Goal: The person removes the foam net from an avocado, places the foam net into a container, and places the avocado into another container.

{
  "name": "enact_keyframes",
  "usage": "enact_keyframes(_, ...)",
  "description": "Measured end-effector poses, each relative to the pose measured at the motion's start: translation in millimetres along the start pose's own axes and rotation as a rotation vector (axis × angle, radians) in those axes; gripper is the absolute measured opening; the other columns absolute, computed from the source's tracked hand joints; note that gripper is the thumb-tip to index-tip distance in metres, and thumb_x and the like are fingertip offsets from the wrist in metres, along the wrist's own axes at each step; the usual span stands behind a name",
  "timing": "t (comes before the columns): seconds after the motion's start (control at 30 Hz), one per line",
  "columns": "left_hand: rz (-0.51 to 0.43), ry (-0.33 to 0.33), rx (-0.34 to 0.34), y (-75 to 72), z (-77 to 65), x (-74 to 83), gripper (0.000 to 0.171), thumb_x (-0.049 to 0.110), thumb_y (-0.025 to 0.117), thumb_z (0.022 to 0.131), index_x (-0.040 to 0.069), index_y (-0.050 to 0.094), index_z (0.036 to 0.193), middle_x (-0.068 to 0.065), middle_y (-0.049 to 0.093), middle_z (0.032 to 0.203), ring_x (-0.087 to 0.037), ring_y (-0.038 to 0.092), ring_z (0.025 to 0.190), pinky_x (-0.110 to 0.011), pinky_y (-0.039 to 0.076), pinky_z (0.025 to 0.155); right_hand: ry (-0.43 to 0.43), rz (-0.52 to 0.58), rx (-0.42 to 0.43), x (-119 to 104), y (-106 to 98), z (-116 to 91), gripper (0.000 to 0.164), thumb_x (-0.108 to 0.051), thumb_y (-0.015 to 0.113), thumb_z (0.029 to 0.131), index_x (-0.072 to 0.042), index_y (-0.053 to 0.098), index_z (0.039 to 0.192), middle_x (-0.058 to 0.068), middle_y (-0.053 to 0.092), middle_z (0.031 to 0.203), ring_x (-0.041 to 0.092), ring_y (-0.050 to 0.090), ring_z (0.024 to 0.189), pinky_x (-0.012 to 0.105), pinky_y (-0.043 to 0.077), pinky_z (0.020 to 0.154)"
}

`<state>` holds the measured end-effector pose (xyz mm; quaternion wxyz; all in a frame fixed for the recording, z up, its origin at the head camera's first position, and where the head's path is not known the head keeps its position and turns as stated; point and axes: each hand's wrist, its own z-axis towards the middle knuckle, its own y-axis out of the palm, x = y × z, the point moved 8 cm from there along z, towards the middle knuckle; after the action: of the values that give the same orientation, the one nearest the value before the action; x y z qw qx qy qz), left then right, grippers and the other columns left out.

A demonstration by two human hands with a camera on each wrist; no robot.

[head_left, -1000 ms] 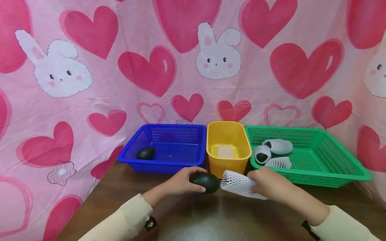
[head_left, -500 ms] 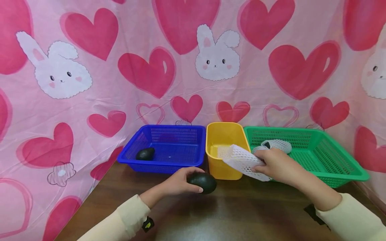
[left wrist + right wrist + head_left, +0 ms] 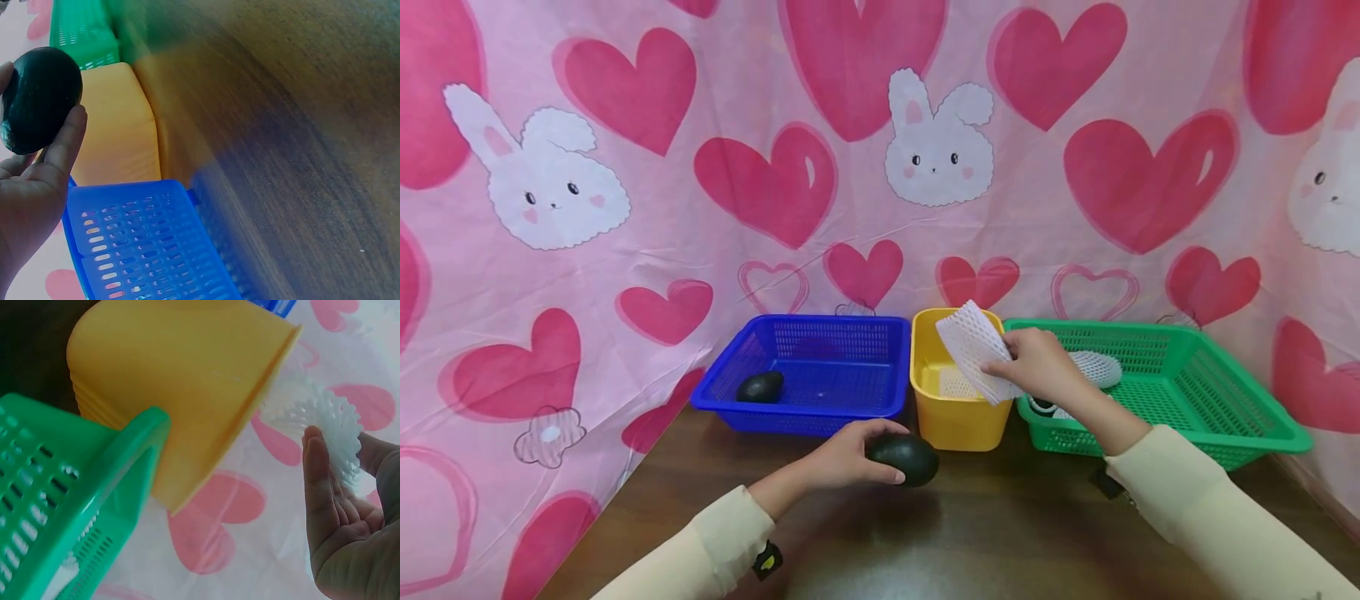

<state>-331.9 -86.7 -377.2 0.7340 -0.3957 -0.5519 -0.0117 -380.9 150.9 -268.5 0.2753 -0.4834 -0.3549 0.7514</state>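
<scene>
My left hand (image 3: 842, 454) grips a dark green avocado (image 3: 906, 460) between thumb and fingers, in front of the blue and yellow containers. The left wrist view has the same avocado (image 3: 42, 100) held at upper left. My right hand (image 3: 1037, 362) pinches a white foam net sleeve (image 3: 973, 350) by its lower end, above the yellow bin (image 3: 962, 425). In the right wrist view the foam net sleeve (image 3: 337, 434) sits between thumb and fingers, beyond the bin's rim. Another white net piece (image 3: 953, 383) lies inside the bin.
A blue basket (image 3: 827, 423) at left holds one avocado (image 3: 760, 387). At right stands a green basket (image 3: 1247, 433) with several net-wrapped avocados, such as a netted avocado (image 3: 1097, 368), partly behind the right forearm. All three containers stand side by side on a brown wooden table (image 3: 880, 550).
My right hand has carried the foam net sleeve up and away from the avocado to over the yellow bin. The left hand, still holding the avocado, has barely moved.
</scene>
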Motion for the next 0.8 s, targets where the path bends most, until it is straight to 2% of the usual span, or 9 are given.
enact_keyframes(0.2,0.01,0.013,0.009,-0.1,0.4,-3.5,0.05,0.025,0.081,0.079,0.017,0.062,0.124,0.008,0.065,0.109,-0.013,0.059,0.096,-0.032,0.048,0.083,0.087,-0.001,0.063,9.2,12.5,27.2,0.04,-0.028,0.078,0.082,0.004,0.069,0.104,0.015,0.068,0.09,0.025,0.062,0.073,0.035,0.056,0.061)
enact_keyframes(0.4,-0.004,0.007,0.005,1.3,-0.9,-6.3,0.05,0.026,0.08,0.079,0.016,0.062,0.125,0.007,0.065,0.109,-0.015,0.058,0.096,-0.032,0.048,0.083,0.185,0.047,0.099,16.2,30.0,44.9,0.038,-0.025,0.078,0.082,0.006,0.067,0.1,0.015,0.068,0.084,0.022,0.059,0.063,0.029,0.052,0.054)
enact_keyframes(0.63,-0.007,-0.002,0.0,2.1,-1.3,-7.1,0.051,0.027,0.08,0.08,0.016,0.061,0.126,0.006,0.064,0.109,-0.015,0.059,0.096,-0.032,0.049,0.082,0.304,0.119,0.06,22.8,48.5,57.9,0.03,-0.022,0.076,0.083,0.003,0.064,0.094,0.01,0.061,0.071,0.021,0.058,0.058,0.029,0.052,0.053)
enact_keyframes(0.8,-0.012,-0.001,-0.003,2.1,-0.2,-7.1,0.051,0.026,0.08,0.079,0.016,0.061,0.126,0.007,0.065,0.109,-0.015,0.059,0.096,-0.032,0.049,0.083,0.374,0.157,0.038,25.2,61.8,66.3,0.03,-0.02,0.076,0.081,0.003,0.059,0.094,0.011,0.058,0.073,0.023,0.06,0.061,0.033,0.055,0.061)
